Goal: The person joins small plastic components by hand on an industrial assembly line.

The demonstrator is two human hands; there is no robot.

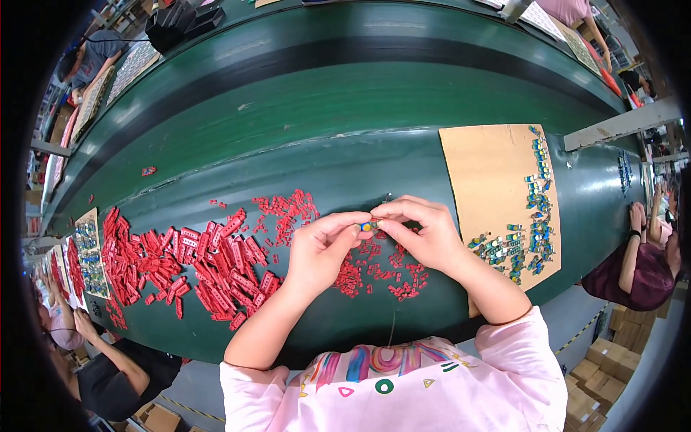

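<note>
My left hand [325, 246] pinches a small blue-and-yellow part [366, 227] between thumb and fingers, above the green work surface. Against it, my right hand [426, 229] is closed too, thumb and index finger meeting at the part's right side. A bit of green shows there, too small to name. Below and between my hands lie small red plastic pieces [349, 279] in loose heaps. More small red pieces [288, 212] are scattered just beyond my left hand.
Long red plastic pieces [223, 270] are piled to the left. On the right, a cardboard sheet [471, 180] carries several small blue, green and yellow parts [538, 194]. A green belt [324, 93] runs along the far side. Co-workers sit at both sides; a metal post [622, 126] stands at right.
</note>
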